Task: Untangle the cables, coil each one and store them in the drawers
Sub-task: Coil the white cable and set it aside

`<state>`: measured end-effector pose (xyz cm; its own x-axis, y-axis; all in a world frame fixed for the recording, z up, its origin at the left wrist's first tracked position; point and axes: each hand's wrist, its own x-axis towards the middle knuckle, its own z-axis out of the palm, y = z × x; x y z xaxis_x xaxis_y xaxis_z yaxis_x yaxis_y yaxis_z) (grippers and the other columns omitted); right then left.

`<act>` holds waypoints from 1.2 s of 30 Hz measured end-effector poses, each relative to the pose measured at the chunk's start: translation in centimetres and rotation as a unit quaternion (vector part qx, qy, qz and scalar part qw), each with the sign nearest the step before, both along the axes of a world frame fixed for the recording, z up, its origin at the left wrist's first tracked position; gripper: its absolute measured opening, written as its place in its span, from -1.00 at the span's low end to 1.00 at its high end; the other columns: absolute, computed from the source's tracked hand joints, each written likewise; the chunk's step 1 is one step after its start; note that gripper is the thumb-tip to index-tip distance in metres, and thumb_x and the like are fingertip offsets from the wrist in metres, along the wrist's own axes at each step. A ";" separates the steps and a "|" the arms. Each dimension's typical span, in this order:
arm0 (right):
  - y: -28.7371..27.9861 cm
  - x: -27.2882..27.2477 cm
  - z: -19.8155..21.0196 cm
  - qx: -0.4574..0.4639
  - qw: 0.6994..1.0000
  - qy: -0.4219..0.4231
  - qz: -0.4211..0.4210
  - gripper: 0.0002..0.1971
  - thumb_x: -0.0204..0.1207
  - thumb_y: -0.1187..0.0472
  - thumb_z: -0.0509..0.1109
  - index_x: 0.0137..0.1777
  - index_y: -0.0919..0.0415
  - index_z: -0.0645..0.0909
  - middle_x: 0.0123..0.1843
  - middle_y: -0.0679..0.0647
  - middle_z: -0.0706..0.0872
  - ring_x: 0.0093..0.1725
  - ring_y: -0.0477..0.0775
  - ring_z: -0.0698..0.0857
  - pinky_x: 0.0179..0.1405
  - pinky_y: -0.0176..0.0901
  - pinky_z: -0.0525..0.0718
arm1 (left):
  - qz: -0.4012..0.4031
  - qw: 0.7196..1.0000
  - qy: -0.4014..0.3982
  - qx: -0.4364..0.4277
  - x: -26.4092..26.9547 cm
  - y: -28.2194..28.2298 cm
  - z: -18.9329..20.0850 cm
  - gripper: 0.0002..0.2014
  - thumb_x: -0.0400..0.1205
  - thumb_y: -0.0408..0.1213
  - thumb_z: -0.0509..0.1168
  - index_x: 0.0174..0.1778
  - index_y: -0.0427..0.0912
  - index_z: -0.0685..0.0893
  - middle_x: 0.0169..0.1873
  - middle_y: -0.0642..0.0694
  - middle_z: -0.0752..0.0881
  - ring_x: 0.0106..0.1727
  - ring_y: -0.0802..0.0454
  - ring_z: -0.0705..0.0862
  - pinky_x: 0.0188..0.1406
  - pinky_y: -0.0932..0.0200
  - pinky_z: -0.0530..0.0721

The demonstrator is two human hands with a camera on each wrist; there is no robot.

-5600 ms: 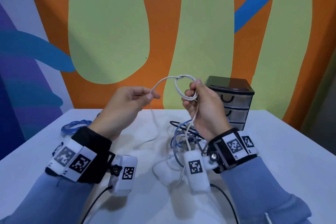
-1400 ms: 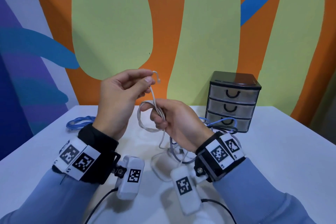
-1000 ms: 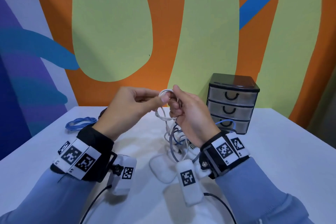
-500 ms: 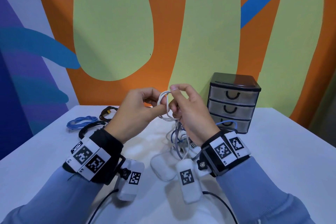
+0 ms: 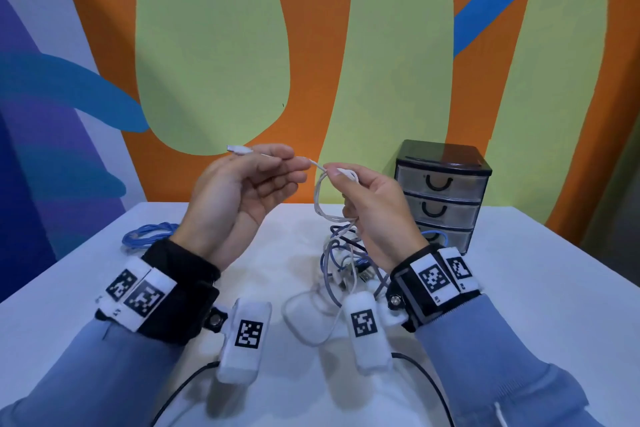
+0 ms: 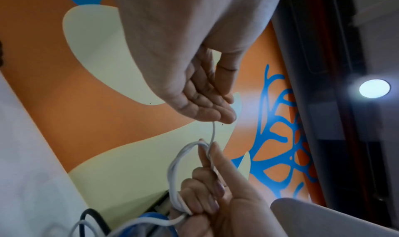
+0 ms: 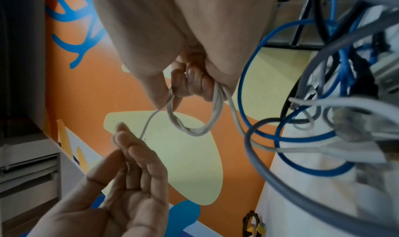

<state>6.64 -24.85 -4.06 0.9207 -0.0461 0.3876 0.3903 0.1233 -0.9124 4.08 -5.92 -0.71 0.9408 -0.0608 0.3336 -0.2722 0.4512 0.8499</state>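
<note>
Both hands are raised above the white table (image 5: 519, 305). My right hand (image 5: 367, 204) grips a small coil of thin white cable (image 5: 320, 198) (image 7: 194, 128) (image 6: 177, 165), pinched at the top between thumb and forefinger. A short stretch of that cable runs left to my left hand (image 5: 249, 180), which pinches it near its white plug end (image 5: 239, 149). Below the right hand the cable drops into a tangle of grey, blue and black cables (image 5: 349, 260). The black three-drawer unit (image 5: 443, 191) stands behind my right hand, drawers closed.
A coiled blue cable (image 5: 149, 232) lies on the table at the far left. A blue loop (image 5: 438, 236) sits against the lowest drawer. The painted wall stands just behind the table. Black leads trail from both wrist cameras toward me.
My hands have drawn apart from where they met at the coil. The left hand has pulled the white cable's plug end out to the left, leaving a short taut stretch between the hands.
</note>
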 end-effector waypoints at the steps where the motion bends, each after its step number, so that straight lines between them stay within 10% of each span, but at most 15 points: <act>1: -0.1 0.1 0.0 -0.005 1.000 0.000 -0.006 -0.86 0.69 0.14 0.51 0.10 0.16 0.86 -0.45 -0.24 0.45 -0.43 -0.16 0.34 -0.37 -0.28 0.34 | -0.009 1.000 0.006 -0.007 -0.1 0.2 0.1 -0.75 0.74 -0.48 0.15 0.07 -0.35 0.77 0.02 -0.38 0.88 -0.08 -0.13 0.86 0.03 0.15 0.84; 7: 0.0 0.1 0.2 0.035 0.999 0.033 0.019 -0.88 0.73 0.23 0.44 0.04 0.26 0.78 -0.35 -0.02 0.53 -0.39 -0.07 0.43 -0.44 -0.27 0.38 | -0.097 0.995 0.023 0.015 -0.1 1.3 0.4 -0.35 0.75 0.13 0.19 0.24 -0.46 0.83 0.18 -0.47 0.83 0.03 -0.18 0.82 0.17 0.05 0.77; 13: 0.1 -0.3 0.6 0.031 0.998 0.032 0.036 -0.78 0.76 0.36 0.32 -0.10 0.21 0.73 -0.29 0.03 0.61 -0.36 -0.09 0.42 -0.45 -0.28 0.33 | 0.018 0.980 -0.053 0.191 0.5 1.3 -0.1 -0.77 0.83 -0.39 0.30 0.37 -0.26 0.72 -0.05 -0.32 0.90 -0.18 -0.02 0.82 -0.03 0.23 0.80; 20: 1.4 -0.7 0.5 0.075 0.995 0.015 0.062 -0.77 0.80 0.35 0.27 -0.09 0.18 0.65 -0.38 -0.06 0.44 -0.40 -0.08 0.28 -0.44 -0.27 0.21 | 0.196 0.824 -0.219 0.484 1.5 1.2 -1.5 -0.88 0.76 -0.28 0.45 -0.06 0.02 0.81 -0.19 0.16 0.88 -0.13 0.08 0.81 0.04 -0.13 0.78; 26: 2.7 -1.0 0.0 0.046 0.998 -0.030 0.028 -0.82 0.84 0.27 0.24 0.00 0.12 0.60 -0.32 -0.18 0.66 -0.40 -0.18 0.47 -0.30 -0.29 0.50 | 0.121 0.917 -0.138 0.353 0.8 0.1 -1.6 -0.88 0.71 -0.46 0.46 -0.07 -0.21 0.89 -0.21 -0.19 0.89 -0.17 -0.09 0.83 -0.04 -0.07 0.82; 29: 3.0 -0.8 -0.4 0.065 0.997 -0.032 0.025 -0.84 0.85 0.22 0.25 0.02 0.11 0.60 -0.08 0.11 0.76 -0.29 -0.03 0.65 -0.18 -0.10 0.67 | 0.014 0.967 -0.041 0.249 -0.2 -1.0 -1.5 -0.84 0.70 -0.60 0.34 0.04 -0.46 0.84 -0.09 -0.39 0.89 -0.06 -0.18 0.89 0.05 0.05 0.85; 36: 2.4 -0.5 -0.8 0.060 0.998 -0.025 -0.006 -0.86 0.86 0.17 0.24 0.09 0.12 0.60 -0.09 0.06 0.70 -0.35 -0.21 0.69 -0.37 -0.43 0.58 | -0.055 0.990 -0.003 0.134 -0.9 -1.8 -1.4 -0.43 0.60 -0.67 0.46 0.51 -0.22 0.57 0.11 -0.61 0.79 0.03 -0.24 0.81 0.14 0.04 0.83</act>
